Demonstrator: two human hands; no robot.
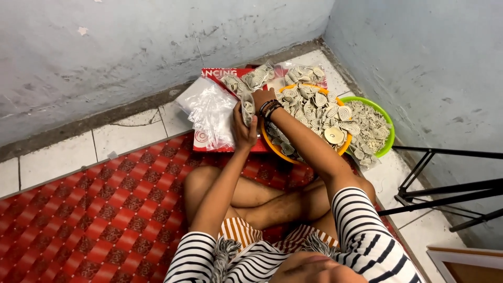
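I see my left hand [244,131] pinching a small clear bag [248,109] stuffed with pale spiral discs, held above the red box [230,73], while my right hand [262,97] is closed on its top. A few filled bags [304,73] lie behind; the orange bowl [272,144] and green bowl [386,118] remain heaped with loose discs, and many empty bags [209,107] wait.

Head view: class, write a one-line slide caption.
Seated person's left hand and right hand hold a small bag of spiral pieces beside heaped orange bowl.
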